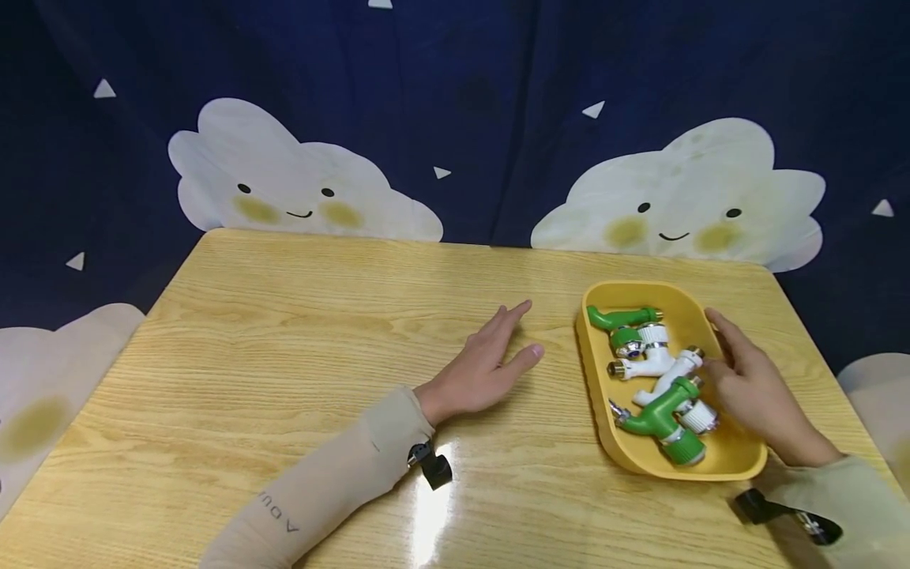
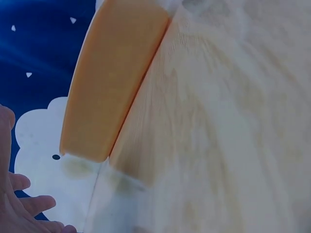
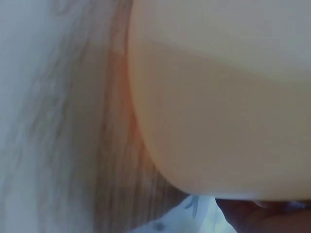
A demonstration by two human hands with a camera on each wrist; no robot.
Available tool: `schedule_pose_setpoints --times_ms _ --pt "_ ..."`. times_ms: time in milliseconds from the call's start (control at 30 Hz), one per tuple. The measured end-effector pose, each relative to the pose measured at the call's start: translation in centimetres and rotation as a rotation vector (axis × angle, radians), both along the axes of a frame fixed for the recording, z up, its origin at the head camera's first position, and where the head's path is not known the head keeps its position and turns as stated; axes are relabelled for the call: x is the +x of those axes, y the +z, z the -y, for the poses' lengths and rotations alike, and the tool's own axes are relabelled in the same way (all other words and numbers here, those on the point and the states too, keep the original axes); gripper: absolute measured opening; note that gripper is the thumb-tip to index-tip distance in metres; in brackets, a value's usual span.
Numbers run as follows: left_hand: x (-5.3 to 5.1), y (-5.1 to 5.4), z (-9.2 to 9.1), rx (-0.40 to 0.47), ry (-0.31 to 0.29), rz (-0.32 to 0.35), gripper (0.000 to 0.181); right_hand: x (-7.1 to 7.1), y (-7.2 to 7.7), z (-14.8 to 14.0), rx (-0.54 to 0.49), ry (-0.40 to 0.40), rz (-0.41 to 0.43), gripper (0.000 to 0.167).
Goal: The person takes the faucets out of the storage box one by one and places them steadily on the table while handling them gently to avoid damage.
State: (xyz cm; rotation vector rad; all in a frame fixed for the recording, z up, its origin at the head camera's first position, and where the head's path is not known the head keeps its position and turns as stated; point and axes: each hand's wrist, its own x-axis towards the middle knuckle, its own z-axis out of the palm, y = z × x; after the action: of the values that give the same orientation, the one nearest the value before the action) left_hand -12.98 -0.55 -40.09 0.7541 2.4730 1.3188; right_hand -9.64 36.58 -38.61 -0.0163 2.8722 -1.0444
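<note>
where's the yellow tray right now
In the head view, the yellow tray sits on the right side of the wooden table, with the right hand at its right rim.

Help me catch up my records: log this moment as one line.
bin: on table, holding green and white taps | left hand: open, holding nothing | right hand: at bin's right side, grip unclear

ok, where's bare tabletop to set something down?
Biggest patch: table between the left forearm and the backdrop. Narrower gap: between the left hand and yellow bin. Crowded: inside the bin, green and white taps overlap; the right hand grips its right rim.
</note>
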Motion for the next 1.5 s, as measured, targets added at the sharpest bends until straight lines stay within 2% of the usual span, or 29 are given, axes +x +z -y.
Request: schedule_pose_setpoints --times_ms 367,800,1133,1367,1500 --pt "0.2 -0.4 -0.8 -0.004 -0.012 0.007 0.075 -0.1 0.2 2.0 -0.015 0.011 -0.012 0.070" --pt "0.5 -0.1 -1.7 -0.031 -0.015 0.048 0.087 -0.1 0.4 4.0 -0.022 -0.013 -0.012 0.070" --pt "0.5 -0.2 -2.5 0.007 -0.034 0.007 0.090 -0.4 0.6 5.4 -0.024 -0.023 0.006 0.071" --pt "0.6 0.0 -3.0 -0.030 0.011 -0.016 0.095 -0.7 0.5 6.3 -0.040 -0.030 0.003 0.072" --pt "0.6 0.0 -3.0 -0.042 0.014 -0.027 0.096 -0.8 0.4 6.7 -0.057 -0.032 0.000 0.072"
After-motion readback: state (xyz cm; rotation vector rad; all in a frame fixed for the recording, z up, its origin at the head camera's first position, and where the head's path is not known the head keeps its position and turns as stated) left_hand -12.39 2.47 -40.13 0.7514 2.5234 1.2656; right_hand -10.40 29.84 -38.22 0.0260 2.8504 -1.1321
